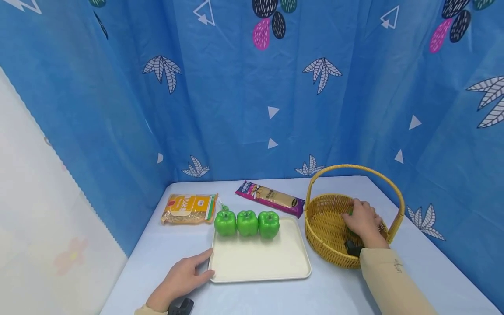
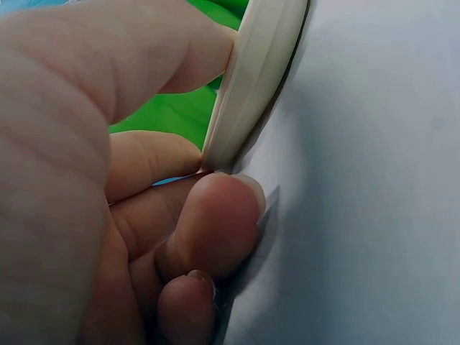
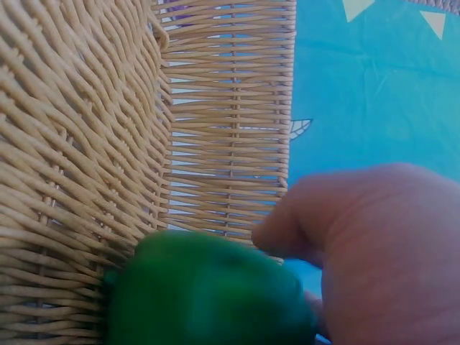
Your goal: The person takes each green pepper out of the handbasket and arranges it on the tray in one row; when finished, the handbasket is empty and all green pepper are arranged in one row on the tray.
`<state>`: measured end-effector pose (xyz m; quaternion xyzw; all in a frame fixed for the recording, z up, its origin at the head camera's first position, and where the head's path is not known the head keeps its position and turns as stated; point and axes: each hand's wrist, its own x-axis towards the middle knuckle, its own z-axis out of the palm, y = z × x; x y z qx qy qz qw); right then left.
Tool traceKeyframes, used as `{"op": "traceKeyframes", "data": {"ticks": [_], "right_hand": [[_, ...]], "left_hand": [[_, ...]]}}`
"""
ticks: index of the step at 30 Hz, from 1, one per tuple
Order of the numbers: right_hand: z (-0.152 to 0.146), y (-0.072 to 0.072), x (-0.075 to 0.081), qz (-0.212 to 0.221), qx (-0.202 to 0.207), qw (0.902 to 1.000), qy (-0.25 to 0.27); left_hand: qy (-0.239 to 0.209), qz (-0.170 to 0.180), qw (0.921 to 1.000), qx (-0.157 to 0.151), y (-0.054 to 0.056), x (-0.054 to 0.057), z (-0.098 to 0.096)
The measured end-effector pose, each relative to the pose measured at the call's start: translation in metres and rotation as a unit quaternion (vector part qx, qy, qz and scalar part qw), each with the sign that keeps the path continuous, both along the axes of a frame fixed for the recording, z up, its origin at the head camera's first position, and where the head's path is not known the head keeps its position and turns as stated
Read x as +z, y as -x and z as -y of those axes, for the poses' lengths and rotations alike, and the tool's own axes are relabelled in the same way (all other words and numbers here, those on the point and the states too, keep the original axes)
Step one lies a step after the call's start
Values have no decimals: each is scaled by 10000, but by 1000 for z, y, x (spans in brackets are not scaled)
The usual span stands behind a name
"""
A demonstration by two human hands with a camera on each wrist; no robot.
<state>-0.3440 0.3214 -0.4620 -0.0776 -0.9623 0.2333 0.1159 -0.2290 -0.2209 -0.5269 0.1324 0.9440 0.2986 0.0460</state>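
Observation:
My left hand [image 1: 182, 278] rests at the left side of a cream tray [image 1: 260, 264], thumb and forefinger touching its rim. In the left wrist view, fingertips [image 2: 215, 57] meet the tray's outer edge [image 2: 251, 79], and the lower fingers bend beside it near the table. Three green bell peppers [image 1: 247, 223] line the tray's back edge. On the right, my right hand [image 1: 363, 219] reaches into a wicker basket [image 1: 328, 250] and grips a green bell pepper. The right wrist view has this pepper [image 3: 205, 291] close to the woven wall, partly out of frame; most gripping fingers are hidden.
An orange-labelled bag of grain [image 1: 190, 209] lies behind the tray on the left. A purple and gold packet [image 1: 271, 197] lies at the back, close to the basket. The basket's tall handle [image 1: 350, 166] arches over its opening. A blue patterned curtain [image 1: 252, 109] hangs behind the table.

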Motion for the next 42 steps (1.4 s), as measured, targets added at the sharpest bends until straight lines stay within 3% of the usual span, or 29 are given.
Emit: {"op": "traceKeyframes", "data": {"ticks": [12, 22, 27, 42], "right_hand": [[-1, 6, 0, -192, 1025, 9925, 634], [5, 5, -1, -48, 1463, 9838, 1031], [7, 4, -2, 22, 1522, 9806, 1238], [3, 4, -6, 58, 1606, 9800, 1172]], "left_hand": [[19, 60, 10000, 32, 1, 1, 0], [-37, 70, 10000, 51, -1, -1, 0], [-30, 62, 10000, 49, -1, -2, 0], [-16, 35, 10000, -18, 1, -1, 0]]}}
